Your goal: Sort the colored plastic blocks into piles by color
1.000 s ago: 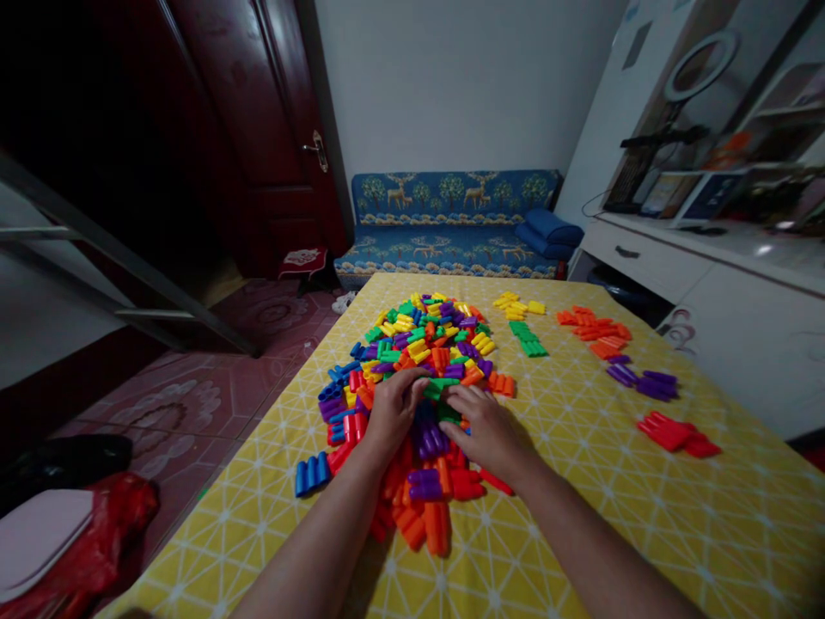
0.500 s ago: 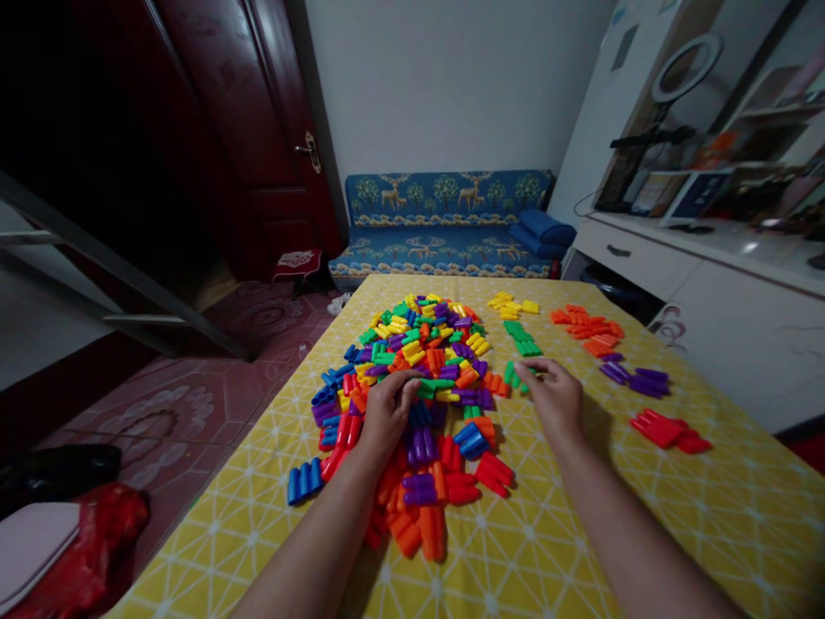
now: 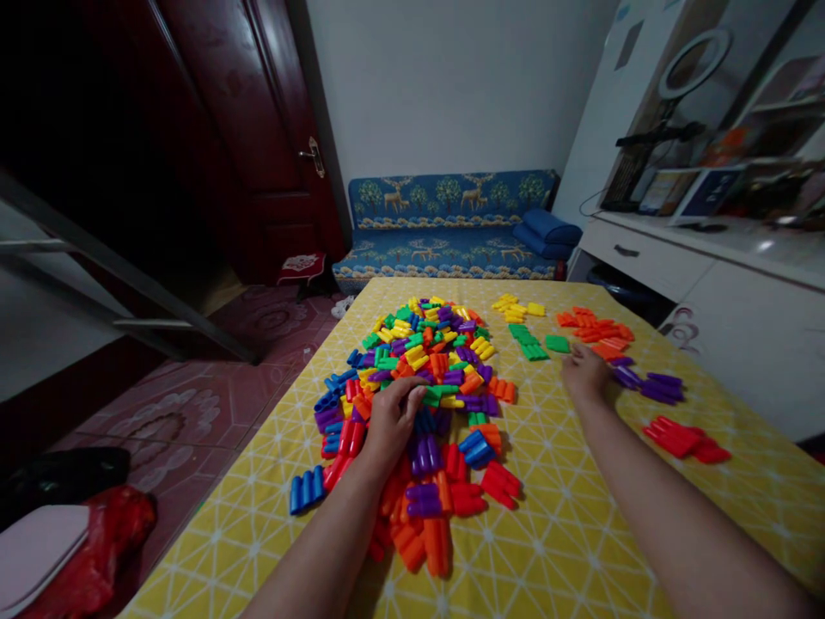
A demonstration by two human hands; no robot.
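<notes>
My left hand [image 3: 394,417] is over the big mixed pile of coloured plastic pieces [image 3: 422,460], its thumb and fingers closed on a green piece [image 3: 442,395]. My right hand [image 3: 585,371] is further right, close to the table surface, with its fingertips beside a green piece [image 3: 558,344]; whether they touch it or hold anything is unclear. Just left of that piece lie more green ones [image 3: 527,342]. Small groups of yellow [image 3: 516,308], orange [image 3: 594,325], purple [image 3: 657,385] and red pieces [image 3: 687,438] lie along the right side.
The table has a yellow patterned cloth [image 3: 547,550]. Beyond it stands a blue patterned sofa [image 3: 425,241]. A white cabinet [image 3: 728,301] is on the right. On the left are a metal ladder [image 3: 96,258], a small stool [image 3: 302,266] and a red bag [image 3: 125,524].
My right hand has moved right and away from the pile, and a green piece now lies separately beside its fingertips. My left hand has stayed at the pile. The view has shifted slightly.
</notes>
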